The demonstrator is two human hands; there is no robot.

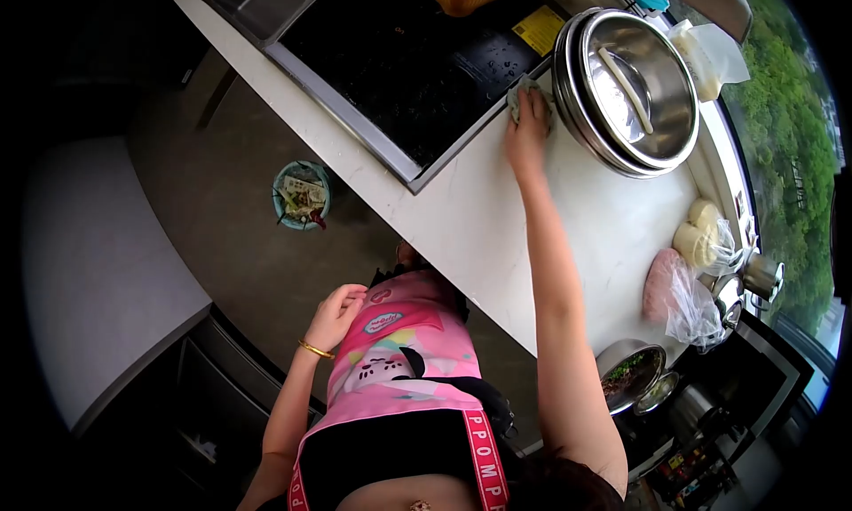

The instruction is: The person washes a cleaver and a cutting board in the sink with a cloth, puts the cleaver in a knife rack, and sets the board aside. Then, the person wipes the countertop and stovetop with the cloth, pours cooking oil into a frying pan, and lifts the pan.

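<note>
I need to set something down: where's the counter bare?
The white counter is bare between the black section's metal rim, the right arm and the front edge, and again between that arm, the steel bowls and the pink bag. Toward the window, those and a cream bag crowd it; the right hand rests on a cloth.

Pink apron [422, 331] with cartoon cat-face print was worn over black top [399, 440]. Red strap [484, 458] bore white capitals. Slim gold-coloured bangle [316, 349] encircled left wrist [322, 338]. Small pendant [421, 506] was present.
</note>
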